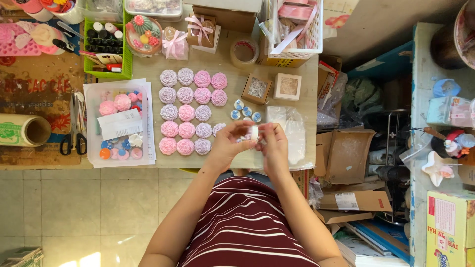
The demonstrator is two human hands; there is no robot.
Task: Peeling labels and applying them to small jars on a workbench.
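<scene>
Left hand [228, 143]: holds one side of a small white piece [254, 132], fingers closed.
Right hand [272, 143]: pinches its other side.
Piece: above the table's [232, 74] front edge.
Flowers [190, 111]: rows, table middle.

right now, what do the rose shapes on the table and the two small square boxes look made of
Rose shapes: matte pink and lilac, moulded petals, probably soap or wax; the look leaves it open. Two small square boxes: brown card with clear window lids, likely kraft paperboard and plastic film. Table: pale, smooth, wood-look.

small white piece [254, 132] mostly hidden between left hand [228, 144] and right hand [273, 144]
</scene>
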